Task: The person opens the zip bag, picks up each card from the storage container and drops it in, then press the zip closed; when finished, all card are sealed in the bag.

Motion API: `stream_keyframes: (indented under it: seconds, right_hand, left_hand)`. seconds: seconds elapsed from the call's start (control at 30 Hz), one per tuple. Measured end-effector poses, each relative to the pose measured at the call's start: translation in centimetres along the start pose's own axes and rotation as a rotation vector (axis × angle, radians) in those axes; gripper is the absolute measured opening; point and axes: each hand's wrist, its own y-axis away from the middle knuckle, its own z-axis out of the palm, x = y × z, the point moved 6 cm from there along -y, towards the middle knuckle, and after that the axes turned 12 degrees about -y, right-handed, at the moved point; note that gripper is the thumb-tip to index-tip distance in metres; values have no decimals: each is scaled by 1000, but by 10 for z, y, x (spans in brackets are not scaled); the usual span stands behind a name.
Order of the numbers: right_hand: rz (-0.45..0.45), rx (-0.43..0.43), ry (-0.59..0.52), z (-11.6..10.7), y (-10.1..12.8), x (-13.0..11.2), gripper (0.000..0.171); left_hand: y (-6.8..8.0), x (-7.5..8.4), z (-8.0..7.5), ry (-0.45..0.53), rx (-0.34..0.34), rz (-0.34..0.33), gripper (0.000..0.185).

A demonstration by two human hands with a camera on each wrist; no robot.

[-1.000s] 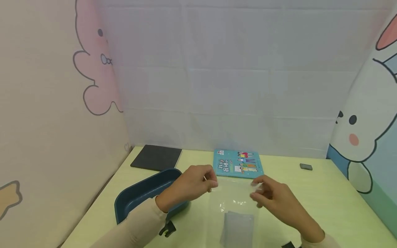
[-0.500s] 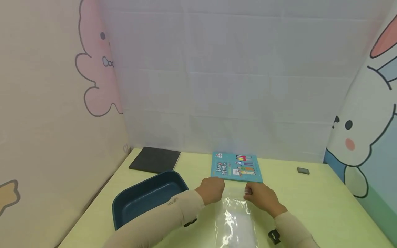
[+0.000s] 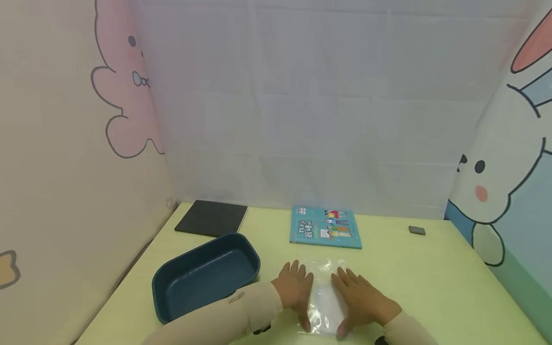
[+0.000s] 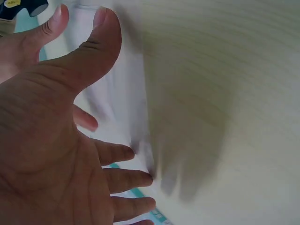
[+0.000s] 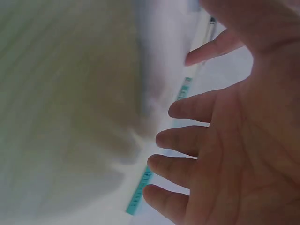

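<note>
A clear plastic bag (image 3: 324,298) lies flat on the yellow-green table (image 3: 431,287) near its front edge. My left hand (image 3: 295,290) rests flat on the bag's left side with its fingers straight. On the bag's right side my right hand (image 3: 360,299) lies flat too, fingers spread. In the left wrist view the left hand (image 4: 70,140) shows an open palm over the pale bag (image 4: 119,98). The right wrist view is blurred and shows the right hand (image 5: 225,136) with straight fingers.
A dark blue tray (image 3: 204,275) stands left of my hands. Behind them lie a teal booklet (image 3: 325,226), a black pad (image 3: 211,218) at the back left and a small grey block (image 3: 416,230) at the back right. Cartoon-printed screens wall in the table.
Both hands let go of the bag's far edge, which they pinched before, and drew back toward me. They now lie flat on the bag, which rests on the table.
</note>
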Motion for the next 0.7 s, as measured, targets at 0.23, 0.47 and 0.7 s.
stream_keyframes:
  seconds: [0.23, 0.47, 0.7]
  right_hand:
    - [63, -74, -39, 12, -11, 21, 120]
    - [55, -95, -123, 9, -15, 23, 118]
    - [16, 68, -196, -13, -17, 19, 101]
  left_hand:
    - [-14, -3, 10, 6, -29, -8, 112]
    - [-14, -6, 9, 19, -43, -32, 112]
    - [2, -29, -14, 108, 98, -73, 108]
